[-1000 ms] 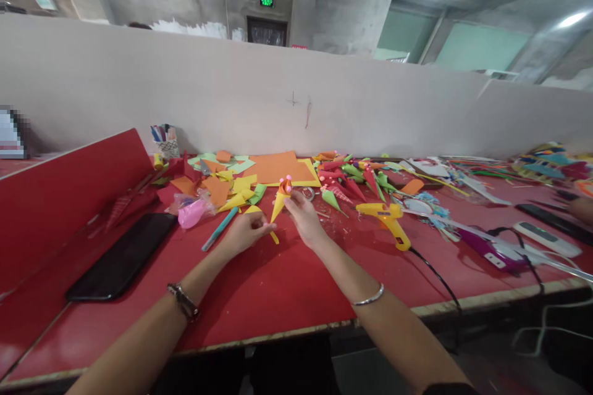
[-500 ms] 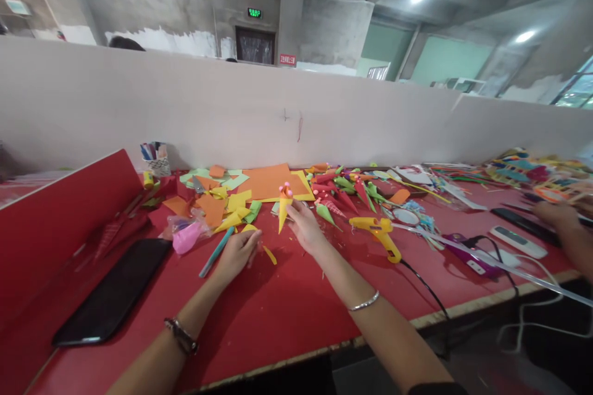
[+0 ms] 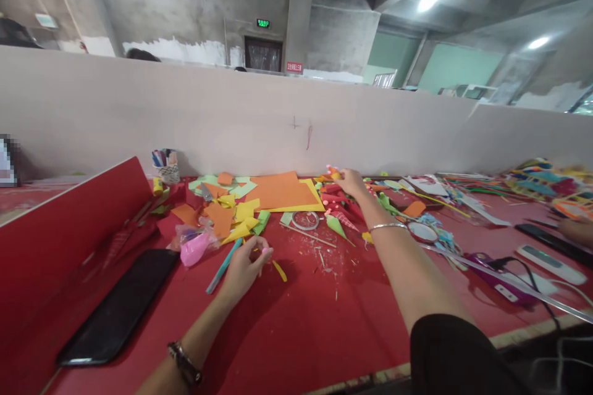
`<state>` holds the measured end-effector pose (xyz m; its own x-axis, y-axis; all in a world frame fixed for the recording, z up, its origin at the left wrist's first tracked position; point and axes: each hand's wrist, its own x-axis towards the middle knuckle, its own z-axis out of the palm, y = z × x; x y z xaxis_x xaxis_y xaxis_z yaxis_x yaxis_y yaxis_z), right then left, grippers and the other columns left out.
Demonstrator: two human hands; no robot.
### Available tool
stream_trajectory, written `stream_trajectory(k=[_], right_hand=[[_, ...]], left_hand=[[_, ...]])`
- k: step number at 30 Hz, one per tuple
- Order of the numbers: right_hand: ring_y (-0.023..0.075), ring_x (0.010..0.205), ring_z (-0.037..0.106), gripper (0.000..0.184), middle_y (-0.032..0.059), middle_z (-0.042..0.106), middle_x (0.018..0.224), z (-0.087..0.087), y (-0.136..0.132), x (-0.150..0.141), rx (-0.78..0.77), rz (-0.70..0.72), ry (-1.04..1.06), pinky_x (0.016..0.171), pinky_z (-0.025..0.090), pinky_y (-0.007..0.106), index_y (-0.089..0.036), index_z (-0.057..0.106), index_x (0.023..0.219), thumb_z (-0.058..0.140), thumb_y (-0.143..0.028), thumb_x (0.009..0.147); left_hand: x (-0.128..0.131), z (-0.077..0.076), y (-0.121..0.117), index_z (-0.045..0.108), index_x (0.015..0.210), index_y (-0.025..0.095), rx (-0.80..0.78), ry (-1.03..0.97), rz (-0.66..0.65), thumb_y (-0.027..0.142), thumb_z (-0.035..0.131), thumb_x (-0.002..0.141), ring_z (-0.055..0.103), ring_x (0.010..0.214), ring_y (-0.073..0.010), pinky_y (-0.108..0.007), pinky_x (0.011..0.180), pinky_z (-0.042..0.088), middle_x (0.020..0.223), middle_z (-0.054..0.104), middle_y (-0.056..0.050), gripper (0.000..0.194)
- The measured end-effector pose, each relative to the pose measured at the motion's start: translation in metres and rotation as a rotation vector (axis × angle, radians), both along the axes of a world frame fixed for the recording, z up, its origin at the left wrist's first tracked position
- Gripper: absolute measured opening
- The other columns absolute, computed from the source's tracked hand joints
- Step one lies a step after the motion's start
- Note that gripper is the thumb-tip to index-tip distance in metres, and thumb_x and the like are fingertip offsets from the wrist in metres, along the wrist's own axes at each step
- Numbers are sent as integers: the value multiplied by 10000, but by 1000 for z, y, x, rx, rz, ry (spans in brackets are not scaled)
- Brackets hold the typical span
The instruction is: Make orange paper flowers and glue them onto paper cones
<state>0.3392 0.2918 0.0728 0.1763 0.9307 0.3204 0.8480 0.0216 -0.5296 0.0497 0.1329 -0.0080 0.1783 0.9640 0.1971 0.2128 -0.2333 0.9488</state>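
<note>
My right hand [image 3: 351, 182] reaches to the back of the red table, fingers closed on a small yellow cone [image 3: 335, 175] topped with pink balls. The cone is over a pile of red and green cones [image 3: 340, 197], mostly behind my hand. Nearer the front, my left hand [image 3: 246, 264] is pinched, with a small pink ball [image 3: 266, 250] at its fingertips. A blue pen-like stick [image 3: 223, 266] lies beside it, and a yellow strip [image 3: 280, 271] is just to its right. A green cone [image 3: 339, 228] rests in front of the pile.
Orange and yellow sheets [image 3: 278, 191] lie at the back beside paper scraps. A black phone-like slab [image 3: 123, 305] lies left, near a pink plastic bag [image 3: 194, 250]. My right forearm mostly covers the yellow glue gun [image 3: 367, 237]. At far right another person's hand [image 3: 577, 228] shows.
My right hand has carried the yellow cone away from me and right, to the pile. My left hand stays near the blue stick; a pink ball now shows at its fingertips. The view has shifted slightly.
</note>
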Motion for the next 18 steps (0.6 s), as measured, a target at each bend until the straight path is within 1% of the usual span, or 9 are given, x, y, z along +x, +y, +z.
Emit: stream_trajectory(k=[2,4,6,8,11,14,16,18], right_hand=[[269,896,589,177,180,660,853,-7,5,19,-59,-95,-83,700,400,270,-89,663,761,582,-216,668],[272,910,587,179,190,659,857,-13,9,34,-111,-164,-147,699,397,268,-90,671,759,565,-208,674],[268,912,587,207,193,656,869,-18,13,45,-143,-210,-197,697,395,267,-87,673,783,545,-225,695],[263,900,590,243,191,655,878,-22,17,52,-155,-233,-232,692,396,265,-85,669,814,527,-258,720],[255,880,595,285,180,655,883,-23,25,55,-136,-249,-258,684,398,261,-91,657,858,506,-304,745],[236,916,581,336,163,641,945,-18,33,55,-72,-280,-252,702,401,252,-102,607,977,457,-332,784],[229,956,563,385,163,613,1015,-14,38,56,-31,-335,-237,723,404,257,-101,536,1088,390,-336,821],[245,978,551,425,192,577,1069,-10,42,58,-25,-425,-218,726,412,284,-76,472,1157,322,-324,846]], left_hand=[[0,0,-2,432,647,167,-20,20,-19,422,398,796,366,360,-58,-180,388,295,491,452,57,298],[2,2,-5,403,556,169,-22,52,-18,439,328,821,323,339,-63,-188,384,266,397,383,60,386],[4,4,-7,375,514,170,16,77,4,425,333,822,306,364,-66,-190,390,248,395,344,57,401],[7,7,-9,407,568,166,57,82,24,387,403,798,333,411,-68,-186,405,257,472,382,51,320],[10,8,-10,436,712,173,43,84,48,342,470,770,370,441,-68,-175,417,281,530,399,61,182],[10,5,-9,441,746,177,1,87,44,341,464,779,398,425,-68,-171,408,306,523,411,65,170],[10,4,-8,459,789,175,-23,62,34,351,454,785,420,424,-66,-171,395,325,586,472,47,176],[9,3,-7,473,855,174,-27,29,33,357,434,796,434,429,-62,-173,380,340,687,524,19,197]])
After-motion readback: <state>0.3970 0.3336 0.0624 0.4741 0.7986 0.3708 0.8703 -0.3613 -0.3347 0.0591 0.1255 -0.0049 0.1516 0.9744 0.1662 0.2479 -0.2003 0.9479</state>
